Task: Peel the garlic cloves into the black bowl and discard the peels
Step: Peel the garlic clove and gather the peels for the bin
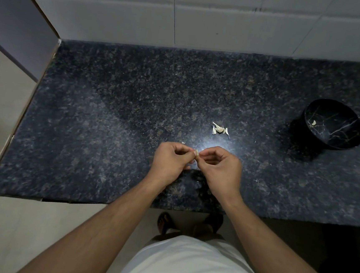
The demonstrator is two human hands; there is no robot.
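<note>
Fingertips of left hand and right hand pinch one garlic clove between them from either side, held just above the granite counter, so one side can likely brace it while the other picks at the skin. Just beyond the fingers sits a small pile of peels and cloves, close enough to grab the next one; can't tell which bits are unpeeled. Black bowl is well off to the right and farther back, tilted toward the person, one peeled clove inside, so the task looks early.
</note>
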